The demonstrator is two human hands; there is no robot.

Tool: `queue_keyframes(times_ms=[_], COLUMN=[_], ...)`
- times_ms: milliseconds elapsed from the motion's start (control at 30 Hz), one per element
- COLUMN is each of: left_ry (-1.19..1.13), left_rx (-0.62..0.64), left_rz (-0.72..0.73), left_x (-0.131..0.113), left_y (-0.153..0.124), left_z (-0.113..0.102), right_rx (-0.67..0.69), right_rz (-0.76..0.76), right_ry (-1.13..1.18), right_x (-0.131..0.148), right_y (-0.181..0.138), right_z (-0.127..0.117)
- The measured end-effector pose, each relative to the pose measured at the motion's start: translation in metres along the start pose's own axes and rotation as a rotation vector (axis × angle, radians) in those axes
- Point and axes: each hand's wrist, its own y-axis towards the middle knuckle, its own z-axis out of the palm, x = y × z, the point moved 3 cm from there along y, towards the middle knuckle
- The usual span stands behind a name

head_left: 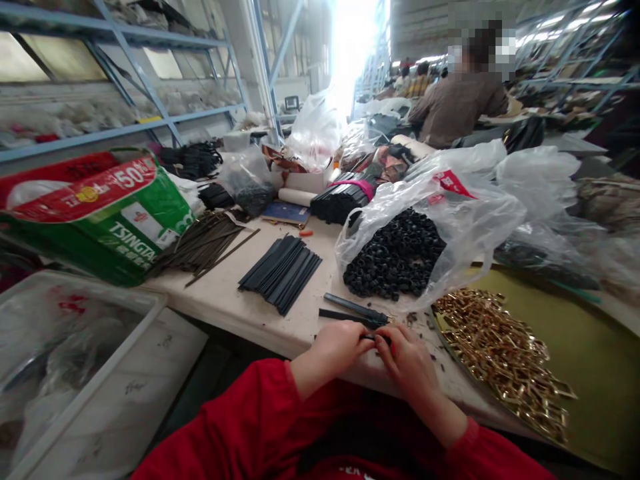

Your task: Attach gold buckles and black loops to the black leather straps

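My left hand [341, 343] and my right hand [409, 357] meet at the table's front edge, both closed in a pinch. Between their fingertips is a small black strip [369, 337], mostly hidden by the fingers. Just beyond my hands lie a couple of black straps [353, 307], side by side. A stack of flat black strips [281, 273] rests farther left. Behind my right hand, a clear plastic bag [475, 230] lies open, with many small black loops [395, 253] spilling toward its mouth.
On the right, a large yellowish tray [590, 347] carries a heap of gold metal buckles [505, 353]. To the left are brown strips [210, 243], a green and red bag [100, 220] and a white bin [155, 307]. A bundled stack [343, 197] and a blue notebook [286, 213] lie behind. A person [460, 100] sits farther back.
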Motion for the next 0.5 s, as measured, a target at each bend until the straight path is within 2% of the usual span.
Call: queue_keyframes(times_ms=[133,267,367,500], left_ry=[0.334,0.470,0.519,0.536], left_rx=[-0.207,-0.292,-0.282,-0.269], left_rz=[-0.165,-0.388,-0.475,-0.496], left_x=[0.046,0.101,0.125,0.130], left_y=[0.021,0.037,0.047,0.057], left_z=[-0.038,-0.076,-0.082,-0.075], right_rx=[-0.045,-0.047,-0.037,-0.006], right_rz=[-0.192,-0.239,-0.215,-0.192], right_ry=[-0.287,-0.314,-0.263,-0.146], right_x=[-0.006,-0.006,-0.006,-0.007], right_y=[0.023,0.028,0.027,0.023], right_z=[0.011,0.021,0.021,0.012])
